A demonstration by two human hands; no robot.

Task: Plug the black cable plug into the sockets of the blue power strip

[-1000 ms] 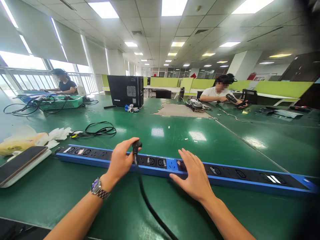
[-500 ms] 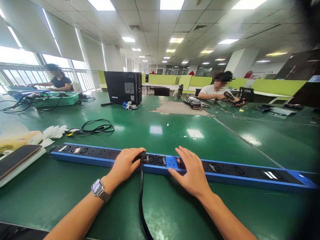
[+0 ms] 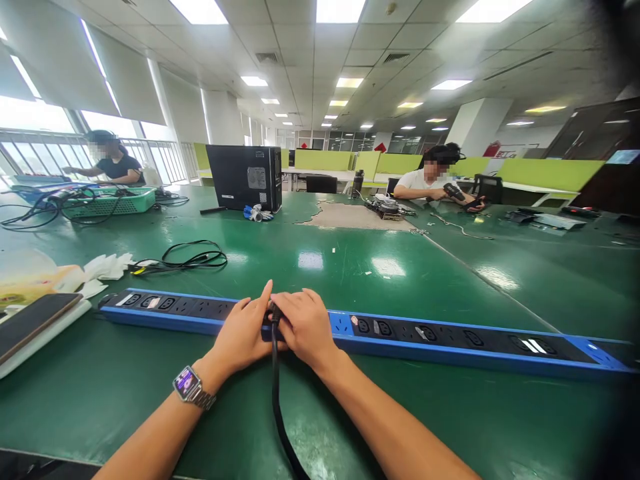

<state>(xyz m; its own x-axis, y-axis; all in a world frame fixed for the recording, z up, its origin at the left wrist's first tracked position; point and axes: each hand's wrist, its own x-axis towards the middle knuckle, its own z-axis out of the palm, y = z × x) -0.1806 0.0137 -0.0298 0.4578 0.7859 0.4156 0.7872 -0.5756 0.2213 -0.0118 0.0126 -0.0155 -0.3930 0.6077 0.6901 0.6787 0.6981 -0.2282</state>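
A long blue-and-black power strip [image 3: 410, 340] lies across the green table, its row of sockets facing up. My right hand [image 3: 305, 327] is closed around a black plug [image 3: 275, 315] over the strip's left-middle part. From the plug, a thick black cord [image 3: 277, 393] runs down toward the near edge. Just left of the plug, my left hand [image 3: 245, 333] grips the strip, thumb along its near side and fingers over the top. Whether the plug's pins are inside a socket is hidden by the hands.
A phone-like dark slab [image 3: 40, 327] and a plastic bag [image 3: 35, 283] lie at left. Beyond the strip are a coiled black cable [image 3: 195, 257], a green basket [image 3: 115, 201] and a black computer case [image 3: 245, 179]. Two people sit across the table, one holding a dark tool [image 3: 454, 193].
The plug has come down onto the strip from above. My right hand has moved left and taken the plug; my left hand has shifted from the plug to the strip.
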